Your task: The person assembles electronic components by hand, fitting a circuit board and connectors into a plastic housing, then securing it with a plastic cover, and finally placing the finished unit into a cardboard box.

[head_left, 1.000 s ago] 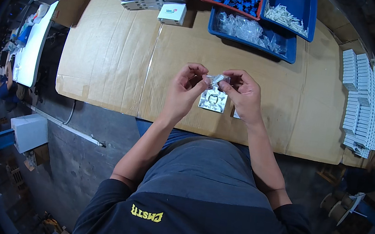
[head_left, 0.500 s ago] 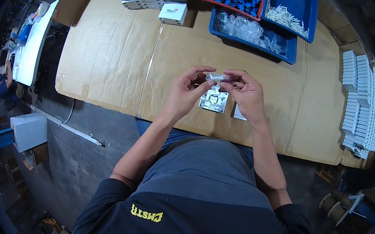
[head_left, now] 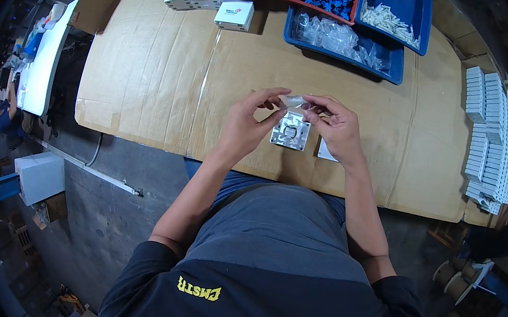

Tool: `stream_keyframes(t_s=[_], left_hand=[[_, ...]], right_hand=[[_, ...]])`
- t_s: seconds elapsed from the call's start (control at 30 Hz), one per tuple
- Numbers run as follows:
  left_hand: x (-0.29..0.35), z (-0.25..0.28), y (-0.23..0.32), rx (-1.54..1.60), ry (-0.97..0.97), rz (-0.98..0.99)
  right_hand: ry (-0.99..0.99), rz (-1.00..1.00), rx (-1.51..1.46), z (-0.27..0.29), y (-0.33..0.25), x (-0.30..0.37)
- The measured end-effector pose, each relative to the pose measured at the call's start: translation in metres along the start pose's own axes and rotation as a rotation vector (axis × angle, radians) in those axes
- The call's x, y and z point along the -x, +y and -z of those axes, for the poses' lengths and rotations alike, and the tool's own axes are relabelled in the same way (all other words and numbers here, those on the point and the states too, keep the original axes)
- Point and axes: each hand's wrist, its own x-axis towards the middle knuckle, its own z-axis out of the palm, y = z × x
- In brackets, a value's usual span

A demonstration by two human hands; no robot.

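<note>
Now the left hand [head_left: 246,120] and right hand [head_left: 340,132] have their fingers drawn nearly together, pinching opposite ends of a clear packet [head_left: 295,102], though its exact outline is hard to tell. Close by at six o'clock from it, a square white casing [head_left: 289,132] lies on the table [head_left: 150,78]; a blue tray [head_left: 346,63] stands at one o'clock.

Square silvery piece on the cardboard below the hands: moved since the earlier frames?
No. The square silvery piece keeps its place right of the seam in the cardboard; no shift visible.
</note>
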Motion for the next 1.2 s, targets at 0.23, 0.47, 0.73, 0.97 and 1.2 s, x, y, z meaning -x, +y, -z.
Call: stream_keyframes(t_s=[0.23,0.47,0.73,0.97,1.2], left_hand=[[-0.002,-0.007,-0.006,-0.238,0.106,-0.128],[0.007,-0.009,-0.010,-0.073,-0.019,-0.042],[0.026,-0.020,-0.047,-0.305,-0.058,0.001],[0.028,-0.028,-0.073,-0.557,-0.030,-0.207],[0.028,-0.032,-0.073,-0.606,-0.010,-0.229]], right_hand=[[0.086,0.027,0.173,-0.007,0.001,0.000],[0.143,0.067,0.311,0.000,0.015,0.010],[0.058,-0.235,0.438,-0.003,0.030,0.028],[0.030,0.033,0.763,-0.004,0.057,0.035],[0.074,0.062,0.802,-0.009,0.056,0.035]])
